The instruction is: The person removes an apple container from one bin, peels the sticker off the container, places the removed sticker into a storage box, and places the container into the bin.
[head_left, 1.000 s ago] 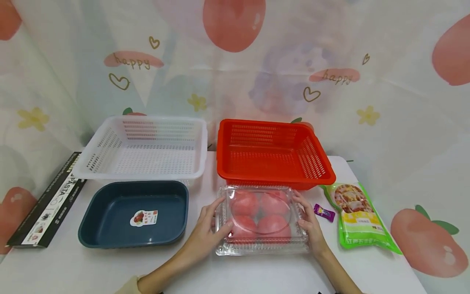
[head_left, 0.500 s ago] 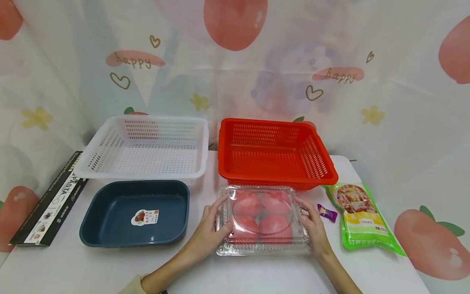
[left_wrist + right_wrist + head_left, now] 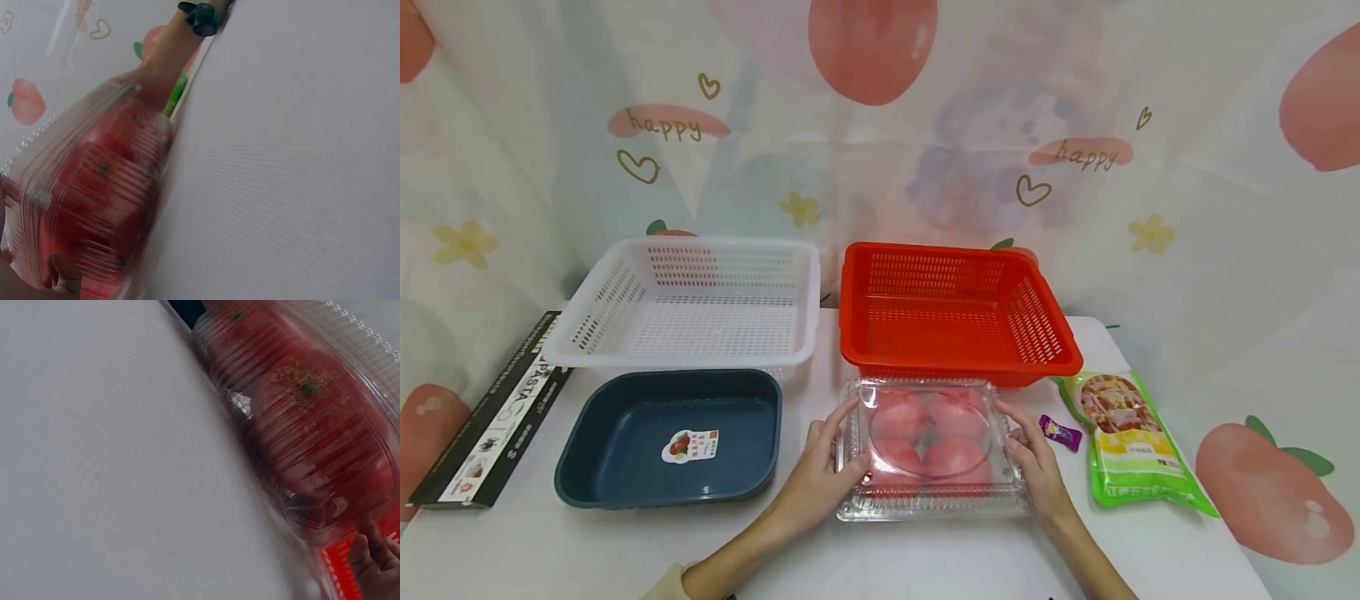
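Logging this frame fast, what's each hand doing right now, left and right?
Left hand: grips the left edge of the clear clamshell box of tomatoes, fingers curled round it.
Right hand: grips the box's right edge the same way.

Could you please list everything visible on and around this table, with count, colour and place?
clear clamshell box: one, transparent, front centre of the table, between both hands.
tomatoes: four, red, inside the clear clamshell box.
red basket: one, red, just behind the box.
white basket: one, white, back left.
blue tray: one, dark blue with a sticker inside, in front of the white basket.
pasta box: one, black, left edge of the table.
green packet: one, green and yellow, right side.
purple candy: one, purple, between the box and the green packet.
table: one, white.
left hand: one, grips the box's left side.
right hand: one, grips the box's right side.
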Available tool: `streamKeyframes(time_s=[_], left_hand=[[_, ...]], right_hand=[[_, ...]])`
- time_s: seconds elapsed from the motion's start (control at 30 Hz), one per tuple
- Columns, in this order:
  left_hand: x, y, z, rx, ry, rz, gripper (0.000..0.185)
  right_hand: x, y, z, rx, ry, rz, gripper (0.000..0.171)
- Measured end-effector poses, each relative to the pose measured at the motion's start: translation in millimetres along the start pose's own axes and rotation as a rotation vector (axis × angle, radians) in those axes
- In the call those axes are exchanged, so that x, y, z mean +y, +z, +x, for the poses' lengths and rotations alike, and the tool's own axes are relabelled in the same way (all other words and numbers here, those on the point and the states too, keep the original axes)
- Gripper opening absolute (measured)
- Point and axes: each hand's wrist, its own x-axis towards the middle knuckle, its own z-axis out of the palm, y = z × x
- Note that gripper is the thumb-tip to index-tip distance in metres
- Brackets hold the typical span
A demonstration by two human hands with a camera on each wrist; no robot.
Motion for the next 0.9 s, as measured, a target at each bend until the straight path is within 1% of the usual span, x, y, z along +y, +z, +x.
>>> streamKeyframes(time_s=[0.27,0.53,0.73,0.9], left_hand=[[2.8,-0.9,-1.8,0.008,0.002,-0.036,0.072],[0.6,0.3,-3.6,0.048,0.004,-0.073,0.072],[-1.5,0.2,-0.4,0.058,0.016,-0.101,0.073],[-2.7,-0.2,1.3,0.047,0.026,-0.101,0.077]], right_hand=[[1.4,-0.2,-0.4,-0.012,0.023,0.074,0.043],[0.2,-0.6,-0.6,-0.082,0.073,0.114,0.045],[1.0,-3.7,4.2,-0.129,0.138,0.07,0.047],[1.4,-5.5,4.2,-0.146,0.149,0.04,0.049]])
